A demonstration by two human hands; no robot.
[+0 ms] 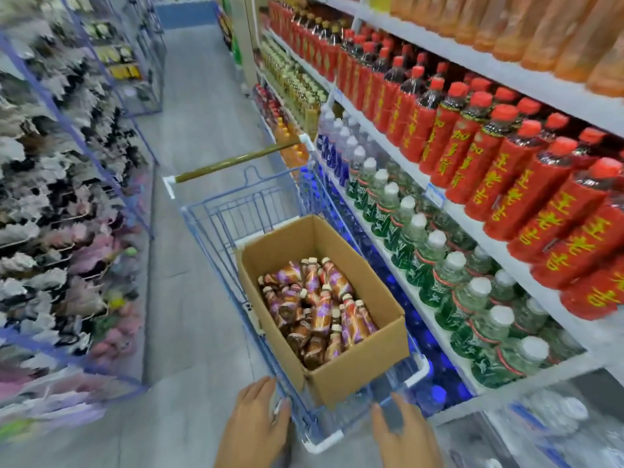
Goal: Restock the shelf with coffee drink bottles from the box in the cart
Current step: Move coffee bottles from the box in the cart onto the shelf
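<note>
Both hands, left (256, 423) and right (407, 434), seem to grip the cart (324, 440) at its near rim, holding no bottle. Coffee drink bottles (317, 305) lie jumbled in the box (368, 363); a hard shove could clip the shelf (439, 336).

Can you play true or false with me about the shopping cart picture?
1. The cardboard box sits inside the blue cart. True.
2. The box is empty. False: coffee drink bottles lie piled in it.
3. The left hand holds a bottle. False: it rests at the cart's near edge, as does the right hand.
4. Red-labelled bottles stand on the shelf to the right. True.
</note>
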